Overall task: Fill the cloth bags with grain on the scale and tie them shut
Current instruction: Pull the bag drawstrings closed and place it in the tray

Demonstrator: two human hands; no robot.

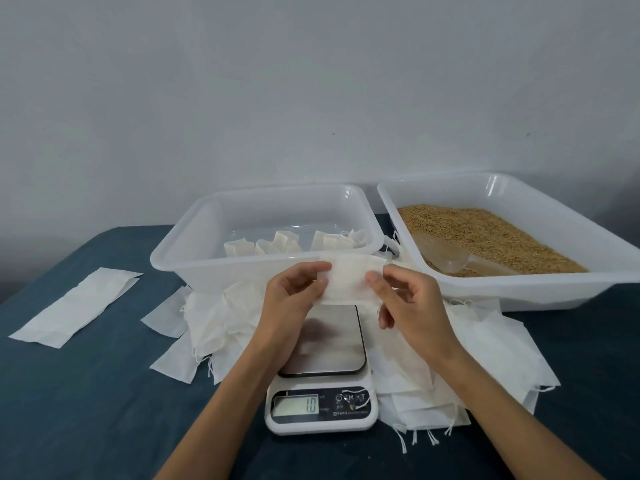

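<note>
An empty white cloth bag (348,284) is held flat in the air above the scale (320,375). My left hand (294,296) pinches its left edge and my right hand (408,299) pinches its right edge. The scale's steel plate (332,344) is bare and its display (296,405) reads 10. Brown grain (485,233) fills the white tub (554,289) at the right, with a clear plastic scoop (446,254) lying in it. Several filled bags (277,245) stand in the white tub (194,268) behind the scale.
Loose empty bags lie in heaps left (207,327) and right (485,358) of the scale, drawstrings trailing. A flat white bag strip (76,306) lies at the far left on the dark blue tablecloth (86,393). A grey wall stands close behind the tubs.
</note>
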